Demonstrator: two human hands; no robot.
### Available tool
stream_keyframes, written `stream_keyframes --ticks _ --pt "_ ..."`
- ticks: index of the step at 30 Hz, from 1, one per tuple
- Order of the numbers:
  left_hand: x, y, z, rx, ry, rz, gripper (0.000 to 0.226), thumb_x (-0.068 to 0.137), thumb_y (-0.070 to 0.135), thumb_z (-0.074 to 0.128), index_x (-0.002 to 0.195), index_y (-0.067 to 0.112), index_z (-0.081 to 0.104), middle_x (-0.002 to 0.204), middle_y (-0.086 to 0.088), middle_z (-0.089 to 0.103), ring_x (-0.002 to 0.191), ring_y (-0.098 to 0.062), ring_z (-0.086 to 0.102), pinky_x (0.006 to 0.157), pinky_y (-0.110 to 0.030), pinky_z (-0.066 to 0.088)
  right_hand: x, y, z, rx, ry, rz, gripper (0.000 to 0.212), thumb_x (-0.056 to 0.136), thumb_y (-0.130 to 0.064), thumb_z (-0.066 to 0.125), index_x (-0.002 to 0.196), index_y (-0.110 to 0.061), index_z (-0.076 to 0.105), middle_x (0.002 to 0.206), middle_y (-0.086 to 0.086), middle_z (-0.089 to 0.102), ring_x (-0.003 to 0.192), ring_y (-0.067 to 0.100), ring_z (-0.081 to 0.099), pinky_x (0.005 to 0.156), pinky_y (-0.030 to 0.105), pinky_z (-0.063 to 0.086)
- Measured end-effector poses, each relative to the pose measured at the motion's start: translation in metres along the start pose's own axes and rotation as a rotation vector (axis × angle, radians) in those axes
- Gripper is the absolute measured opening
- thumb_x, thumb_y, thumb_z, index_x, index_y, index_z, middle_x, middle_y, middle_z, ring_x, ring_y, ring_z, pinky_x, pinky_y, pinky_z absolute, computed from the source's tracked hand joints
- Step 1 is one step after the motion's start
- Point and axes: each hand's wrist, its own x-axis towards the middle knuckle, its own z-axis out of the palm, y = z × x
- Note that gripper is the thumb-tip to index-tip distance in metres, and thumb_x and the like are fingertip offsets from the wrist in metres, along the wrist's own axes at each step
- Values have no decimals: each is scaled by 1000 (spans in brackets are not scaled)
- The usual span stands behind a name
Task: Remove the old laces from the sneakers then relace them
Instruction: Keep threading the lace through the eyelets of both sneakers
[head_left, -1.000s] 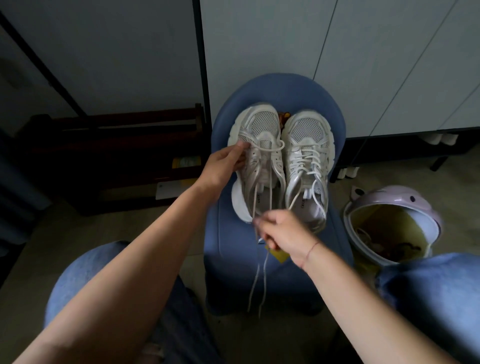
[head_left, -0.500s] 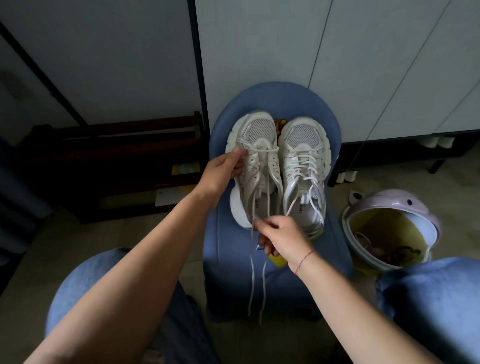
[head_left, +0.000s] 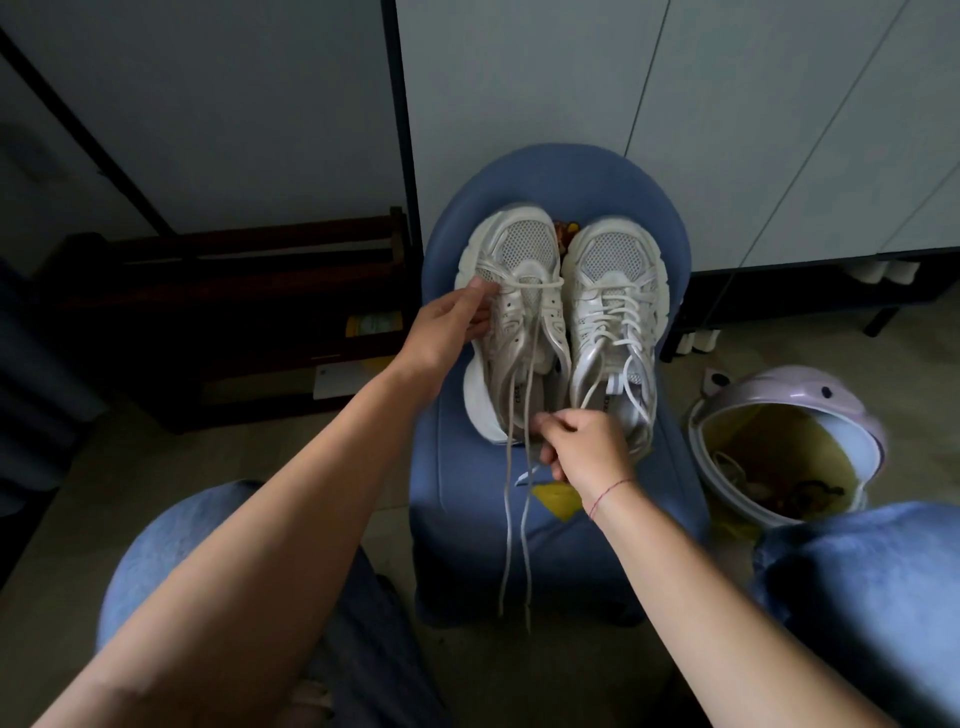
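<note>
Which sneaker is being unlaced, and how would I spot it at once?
Look at the blue padded chair in the middle: two white mesh sneakers sit on it. Take the left sneaker, gripped by the left hand. Unlike its fully laced neighbour, its loose white lace crosses only near the toe and trails off the seat.

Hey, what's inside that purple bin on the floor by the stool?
The purple bin holds a yellowish liner with a few scraps at the bottom, too dim to identify. The near rim and a denim-clad knee hide the rest.
</note>
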Motion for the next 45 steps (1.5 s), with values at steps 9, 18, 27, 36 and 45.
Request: stream_keyframes --ticks 9,18,27,36,45 --pt "-1 1 0 8 -2 3 41 104 35 44 129 8 63 125 -9 65 112 -13 62 97 -21 49 1 -2 4 -39 -38 -68 28 91 -13 61 64 -6 59 48 4 48 33 6 38 37 16 33" --pt "-2 1 0 1 -5 1 40 103 36 45 127 10 64 127 -8 64 113 -13 62 101 -24 49 -8 24 -11 -257 94 -161 9 87 -23 67 81 -16 67 58 -4 60 53 12 56 54 31 49" --pt "-4 3 2 13 5 5 41 104 36 44 129 9 63 126 -8 63 107 -8 62 91 -15 51 -2 -17 20 -266 -5 -157 31 88 -26 62 63 -8 65 50 5 59 41 17 53 48 29 45" --pt "-5 4 2 -1 15 -1 41 104 33 45 129 7 62 121 -6 66 105 -8 63 94 -18 51 -3 -1 12 -368 43 -193 18 85 -15 64 67 -17 62 55 -3 60 63 23 63 60 31 51" --pt "-5 1 3 28 36 2 41 102 38 47 129 11 64 124 -6 66 111 -11 63 102 -25 48 -21 11 9 -415 -29 -162 21 86 -21 65 67 -24 57 62 -1 64 61 18 59 57 23 41"
